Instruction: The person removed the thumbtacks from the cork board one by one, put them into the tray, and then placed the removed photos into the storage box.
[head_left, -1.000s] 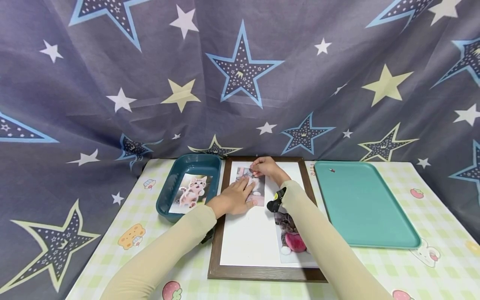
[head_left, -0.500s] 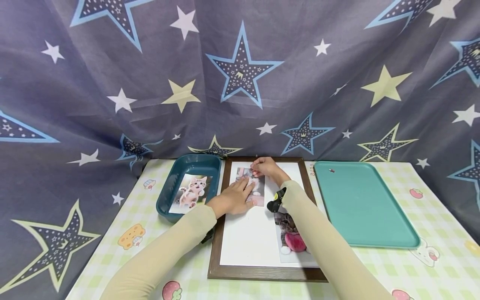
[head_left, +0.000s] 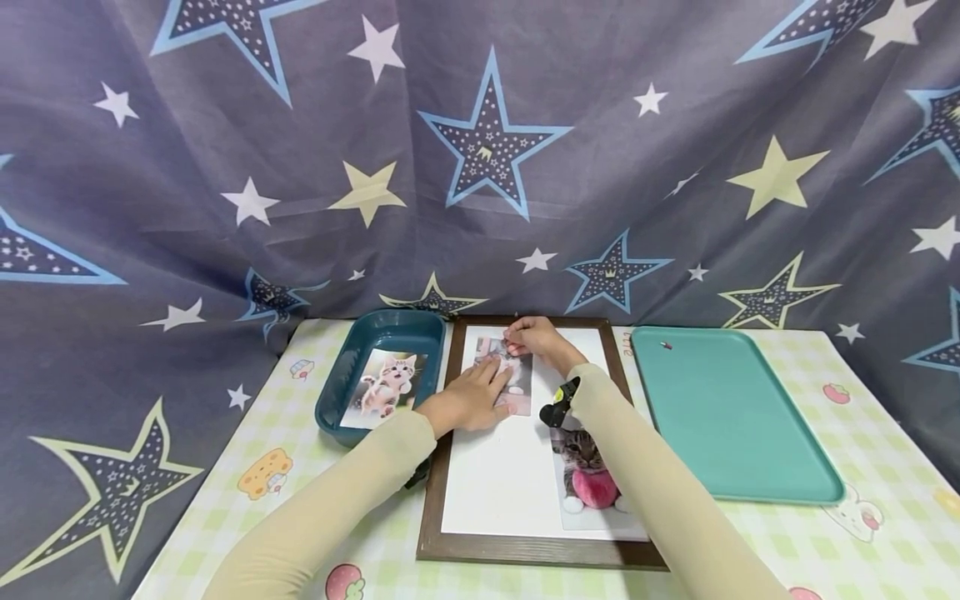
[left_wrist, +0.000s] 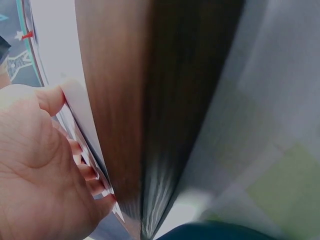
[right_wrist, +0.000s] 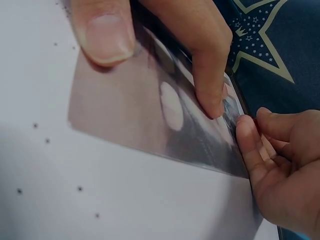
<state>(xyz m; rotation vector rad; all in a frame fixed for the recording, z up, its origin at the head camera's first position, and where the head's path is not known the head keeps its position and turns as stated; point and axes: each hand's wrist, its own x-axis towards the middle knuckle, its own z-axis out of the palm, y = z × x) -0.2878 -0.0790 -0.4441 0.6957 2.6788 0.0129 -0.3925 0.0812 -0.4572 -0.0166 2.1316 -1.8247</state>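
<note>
My left hand point(head_left: 476, 398) lies spread over a kitten photo point(head_left: 522, 383) and presses it onto a white board point(head_left: 498, 492) with a brown wooden frame. In the right wrist view, the left thumb and a finger bear on the photo point(right_wrist: 125, 120). At the photo's top edge my right hand point(head_left: 536, 337) has its thumb and fingertips pinched together. What they pinch is small and hidden by the fingers. A second photo point(head_left: 592, 487), a kitten with a pink heart, lies at the board's lower right, partly behind the right forearm.
A dark teal bin point(head_left: 327, 400) at the left holds another kitten photo point(head_left: 386, 387). On the right is a green tray point(head_left: 742, 417) with a small red push pin point(head_left: 666, 345) near its far edge. Several small holes dot the board. A star-patterned curtain point(head_left: 480, 250) hangs behind the table.
Both hands keep nearly the same place on the photo. The head view has shifted very slightly.
</note>
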